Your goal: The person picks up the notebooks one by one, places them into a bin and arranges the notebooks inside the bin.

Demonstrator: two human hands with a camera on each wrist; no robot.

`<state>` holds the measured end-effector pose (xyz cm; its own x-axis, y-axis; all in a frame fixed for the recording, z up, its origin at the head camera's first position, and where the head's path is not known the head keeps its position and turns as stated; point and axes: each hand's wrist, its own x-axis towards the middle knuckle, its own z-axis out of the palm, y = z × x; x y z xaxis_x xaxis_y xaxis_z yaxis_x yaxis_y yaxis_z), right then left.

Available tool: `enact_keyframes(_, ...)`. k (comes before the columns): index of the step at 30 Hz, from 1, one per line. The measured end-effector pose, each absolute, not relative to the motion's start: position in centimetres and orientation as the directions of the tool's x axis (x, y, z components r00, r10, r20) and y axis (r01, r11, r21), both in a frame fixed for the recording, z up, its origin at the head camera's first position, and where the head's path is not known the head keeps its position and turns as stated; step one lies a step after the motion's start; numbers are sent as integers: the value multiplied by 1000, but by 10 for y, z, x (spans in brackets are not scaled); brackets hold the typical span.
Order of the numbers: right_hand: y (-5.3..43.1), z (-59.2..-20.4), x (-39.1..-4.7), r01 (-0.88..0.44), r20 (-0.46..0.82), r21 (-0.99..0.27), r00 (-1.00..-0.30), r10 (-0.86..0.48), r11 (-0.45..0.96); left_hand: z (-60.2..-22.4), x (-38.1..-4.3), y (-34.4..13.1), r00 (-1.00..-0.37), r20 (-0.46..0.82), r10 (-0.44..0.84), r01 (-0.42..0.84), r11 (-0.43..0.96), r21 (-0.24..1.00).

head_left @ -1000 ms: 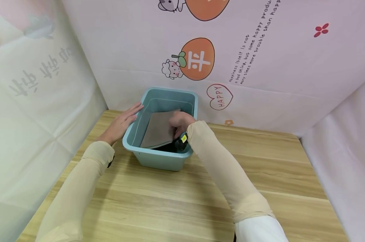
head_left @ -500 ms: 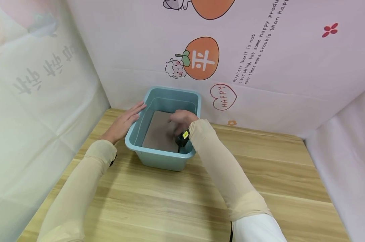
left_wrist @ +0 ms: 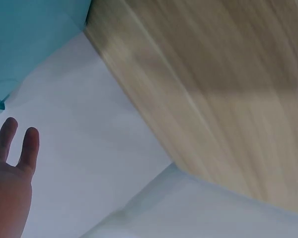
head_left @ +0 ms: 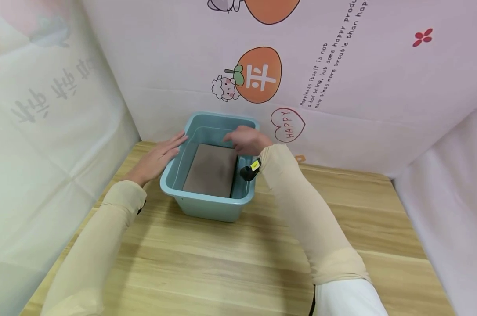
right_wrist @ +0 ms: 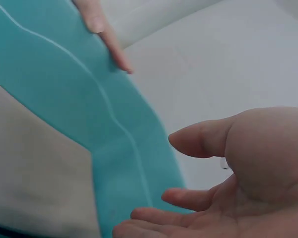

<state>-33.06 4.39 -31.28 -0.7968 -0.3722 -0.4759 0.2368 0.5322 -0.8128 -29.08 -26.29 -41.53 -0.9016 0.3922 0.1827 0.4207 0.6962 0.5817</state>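
Observation:
A light blue plastic bin [head_left: 207, 206] stands on the wooden table against the back wall. Flat on its floor lies a grey-brown rectangular board or folder [head_left: 211, 171]; its exact kind I cannot tell. My left hand [head_left: 155, 160] rests with straight fingers on the bin's left rim. Over the bin's right rear part is my right hand [head_left: 247, 139], above the board and apart from it. The right wrist view shows that hand's thumb and fingers [right_wrist: 188, 199] loosely extended and spread, with nothing between them.
Wood-grain tabletop [head_left: 207, 263] extends in front of the bin and to its right. White printed cloth [head_left: 341, 87] hangs behind it, and another cloth wall [head_left: 56, 131] rises at the left. A black camera [head_left: 248, 172] sits at my right wrist.
The board, tilted up one second ago, now lies flat in the bin. My right hand has let go of it and risen toward the bin's right rear. My left hand stays on the rim.

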Motion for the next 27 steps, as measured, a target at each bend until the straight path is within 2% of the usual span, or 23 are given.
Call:
enact_keyframes(5,61,-297,-330,184,-429,-835,-808,-403,518,-403,-290,-266,-889,176,422,453,753,478)
enact_keyframes(11,88,-287,-326,113,-363,-856,-827,-430,505,-393,-288,-265,-898,119,423,435,814,384)
enact_keyframes(17,115,-284,-322,62,-308,-842,-871,-383,536,-379,-284,-265,-912,73,404,407,865,294)
enact_keyframes(27,144,-289,-326,-66,-145,-755,-953,-265,652,-333,-273,-262,-953,124,277,299,925,234)
